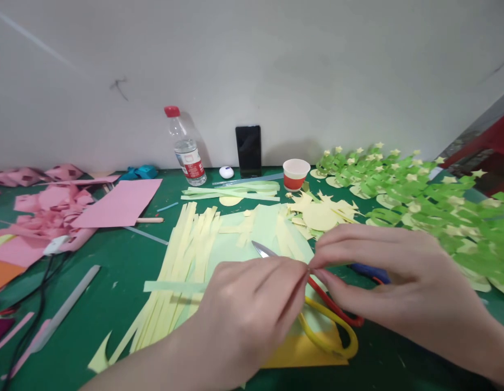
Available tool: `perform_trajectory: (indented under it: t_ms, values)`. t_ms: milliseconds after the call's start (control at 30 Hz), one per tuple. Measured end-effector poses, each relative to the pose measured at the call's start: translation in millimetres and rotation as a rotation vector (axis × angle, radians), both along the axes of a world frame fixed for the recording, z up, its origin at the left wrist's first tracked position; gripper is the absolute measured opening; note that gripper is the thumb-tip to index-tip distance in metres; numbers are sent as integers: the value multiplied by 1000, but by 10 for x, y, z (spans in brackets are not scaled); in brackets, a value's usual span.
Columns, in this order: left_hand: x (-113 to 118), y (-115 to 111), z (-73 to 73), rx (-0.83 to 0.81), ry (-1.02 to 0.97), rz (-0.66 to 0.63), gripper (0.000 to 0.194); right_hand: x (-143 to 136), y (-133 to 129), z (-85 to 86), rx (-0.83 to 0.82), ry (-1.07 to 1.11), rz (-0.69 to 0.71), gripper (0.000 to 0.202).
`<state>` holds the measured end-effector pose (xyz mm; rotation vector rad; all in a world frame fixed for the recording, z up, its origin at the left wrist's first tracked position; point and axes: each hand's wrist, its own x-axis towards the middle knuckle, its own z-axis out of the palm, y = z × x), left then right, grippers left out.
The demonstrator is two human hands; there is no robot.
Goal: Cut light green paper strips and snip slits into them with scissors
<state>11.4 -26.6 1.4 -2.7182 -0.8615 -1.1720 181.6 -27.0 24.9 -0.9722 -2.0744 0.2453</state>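
Note:
My left hand (252, 304) and my right hand (382, 271) meet fingertip to fingertip over the middle of the work area. Both are closed in a pinch; whatever lies between the fingertips is too small or hidden to make out. Beneath them lie scissors with a silver blade (263, 250) and red and yellow handles, partly covered by my left hand. Pale yellow paper strips (182, 244) and light green paper (229, 258) spread under and left of the hands. An orange-yellow sheet (308, 353) sticks out below the scissors.
Pale yellow star cutouts (323, 212) lie behind my right hand, with green paper trees (398, 179) crowding the right. A paper cup (296, 174), phone (248, 152) and water bottle (189, 155) stand by the wall. Pink paper (121, 203) and a glue stick (67, 309) lie left.

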Motion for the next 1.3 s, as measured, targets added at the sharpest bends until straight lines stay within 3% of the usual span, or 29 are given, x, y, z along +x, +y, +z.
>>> perform_trajectory:
  t_ms: [133, 267, 500, 667, 867, 1000, 1100, 1300]
  values:
    - [-4, 34, -41, 220, 100, -17, 14, 18, 7, -21, 75, -46, -12, 19]
    - [-8, 69, -56, 310, 140, -37, 16, 27, 21, -56, 86, -64, -22, 18]
    - [-19, 71, -47, 146, 18, 44, 6, 15, 40, -47, 1, -20, -97, 17]
    - [-55, 44, 55, 100, -14, 142, 8, 156, 82, -32, -49, 59, -158, 16]
    - [-126, 15, 180, 48, -63, 290, 16, 343, 155, 19, 11, 158, -451, 12]
    - [-107, 17, 106, 98, -23, 197, 9, 213, 75, -8, 178, 22, -258, 11]
    - [-80, 16, 52, 122, 2, 157, 6, 84, 18, -61, 210, -77, -104, 9]
    - [-41, 23, 46, 79, 10, 92, 4, -10, 10, -91, 155, -18, -55, 15]
